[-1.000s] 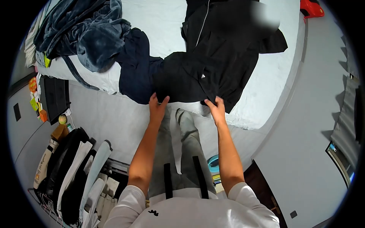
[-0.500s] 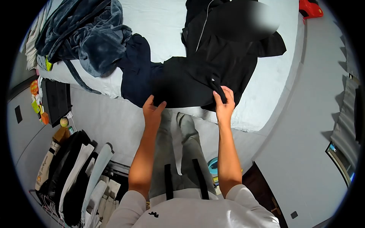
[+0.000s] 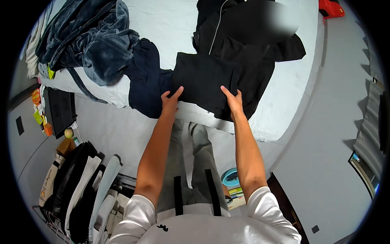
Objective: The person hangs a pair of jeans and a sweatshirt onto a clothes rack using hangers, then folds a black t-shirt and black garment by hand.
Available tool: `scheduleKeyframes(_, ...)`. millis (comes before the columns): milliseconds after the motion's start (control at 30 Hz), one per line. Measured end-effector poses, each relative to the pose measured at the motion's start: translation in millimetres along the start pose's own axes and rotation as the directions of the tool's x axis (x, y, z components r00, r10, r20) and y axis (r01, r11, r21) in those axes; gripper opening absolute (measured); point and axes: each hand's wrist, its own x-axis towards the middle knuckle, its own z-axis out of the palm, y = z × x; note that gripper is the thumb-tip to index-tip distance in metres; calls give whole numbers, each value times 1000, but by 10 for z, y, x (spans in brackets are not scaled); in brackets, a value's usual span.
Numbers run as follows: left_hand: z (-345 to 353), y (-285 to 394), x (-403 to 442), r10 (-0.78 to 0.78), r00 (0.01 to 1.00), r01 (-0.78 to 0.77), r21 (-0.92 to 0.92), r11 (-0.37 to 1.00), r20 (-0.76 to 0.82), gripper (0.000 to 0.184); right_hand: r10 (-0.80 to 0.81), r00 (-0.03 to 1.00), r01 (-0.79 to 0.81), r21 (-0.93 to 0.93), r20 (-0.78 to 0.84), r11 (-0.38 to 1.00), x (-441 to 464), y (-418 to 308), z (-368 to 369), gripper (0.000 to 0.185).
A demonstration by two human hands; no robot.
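Observation:
A black garment (image 3: 205,77), folded into a rough rectangle, lies at the front edge of the bed; I cannot tell its exact kind. My left hand (image 3: 171,99) grips its near left corner, thumb on top and the other fingers underneath. At the near right side my right hand (image 3: 234,101) holds the same garment, thumb over the cloth. Touching its left side is a crumpled navy garment (image 3: 144,81). Beneath and behind its right side spreads a larger black garment (image 3: 260,77) with a pale drawstring (image 3: 216,32).
The white-sheeted bed (image 3: 162,20) carries a heap of blue-grey plush fabric (image 3: 103,53) at the left. Below left, several clothes hang on a rack (image 3: 81,191). A black box (image 3: 60,110) stands beside the bed. Near my right leg is a light-blue round item (image 3: 230,177).
Both hands have shifted slightly, the left one up and to the right. The black garment between them now lies more compact and rectangular, its far edge raised further onto the bed.

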Motion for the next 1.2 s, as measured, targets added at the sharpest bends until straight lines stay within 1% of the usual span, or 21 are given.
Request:
scheduleKeyframes(33, 55, -11, 45, -46, 999, 43, -117, 992, -20, 91, 48, 997, -51, 49, 61, 998, 91, 41, -2, 90)
scheduleKeyframes(133, 233, -54, 105, -160, 987, 132, -489, 862, -16, 91, 137, 959, -186, 185, 248, 965, 5, 42, -24, 82)
scheduleKeyframes(167, 253, -97, 99, -162, 982, 187, -527, 829, 95, 86, 149, 939, -226, 226, 311, 948, -102, 13, -19, 78)
scheduleKeyframes(233, 274, -275, 118, -134, 941, 301, -583, 755, 312, 77, 32, 964, -106, 274, 262, 956, -310, 123, 14, 71)
scheduleKeyframes(267, 284, -353, 85, -112, 932, 299, -558, 774, 345, 71, -32, 970, -43, 297, 241, 954, -430, 176, 41, 67)
scheduleKeyframes(333, 278, -512, -121, -74, 910, 293, -505, 812, 408, 59, -35, 970, -55, 357, 241, 932, -830, 159, 65, 62)
scheduleKeyframes(400, 234, -593, -390, 67, 865, 322, -653, 685, 497, 44, 13, 961, -127, 399, 275, 908, -1191, 189, 66, 62)
scheduleKeyframes(433, 162, -669, -390, 83, 831, 373, -662, 650, 550, 39, 1, 961, -117, 398, 278, 910, -1351, 233, 64, 65)
scheduleKeyframes(533, -71, -588, -593, 24, 843, 358, -594, 720, 537, 36, -18, 960, -86, 359, 278, 929, -1697, 477, 26, 70)
scheduleKeyframes(567, -140, -466, -801, 105, 892, 207, -603, 770, 440, 39, 82, 949, -164, 256, 305, 953, -1829, 488, -38, 70)
scheduleKeyframes(600, -212, -347, -925, 165, 888, 136, -588, 798, 430, 41, 128, 944, -185, 166, 303, 969, -1987, 436, -54, 60)
scheduleKeyframes(700, -550, 67, -1368, 345, 855, -100, -529, 843, 388, 49, 159, 896, -181, 15, 415, 983, -2226, 458, -92, 43)
scheduleKeyframes(733, -656, 217, -1521, 415, 830, -170, -541, 824, 373, 50, 187, 909, -181, -52, 373, 982, -2334, 396, -50, 48)
scheduleKeyframes(800, -911, 425, -1859, 543, 772, -301, -562, 770, 331, 53, 108, 935, -112, -7, 339, 994, -2576, 258, 4, 54)
scheduleKeyframes(867, -1197, 644, -2240, 595, 755, -402, -522, 752, 276, 57, -213, 956, 253, -201, 201, 946, -2602, 356, 91, 56)
scheduleKeyframes(900, -1344, 736, -2433, 620, 731, -411, -542, 733, 284, 57, -385, 910, 415, -308, 155, 856, -2626, 350, 132, 57)
scheduleKeyframes(1000, -1797, 818, -2994, 714, 645, -458, -610, 647, 273, 52, -665, 715, 692, -83, 215, 717, -3391, -389, 328, 48)
scheduleKeyframes(1067, -2072, 729, -3310, 743, 620, -444, -668, 597, 252, 49, -787, 563, 806, 45, 252, 591, -3924, -789, 432, 38)
scheduleKeyframes(1133, -2281, 518, -3585, 754, 623, -424, -721, 548, 206, 45, -918, 262, 963, -10, 296, 271, -4373, -1041, 510, 35)
scheduleKeyframes(1167, -2356, 376, -3662, 759, 625, -409, -753, 516, 181, 44, -938, 114, 991, 31, 326, 132, -4488, -1091, 556, 34)
scheduleKeyframes(1200, -2412, 245, -3745, 763, 628, -391, -784, 483, 157, 43, -919, 54, 995, 54, 390, 82, -4600, -1116, 586, 37)
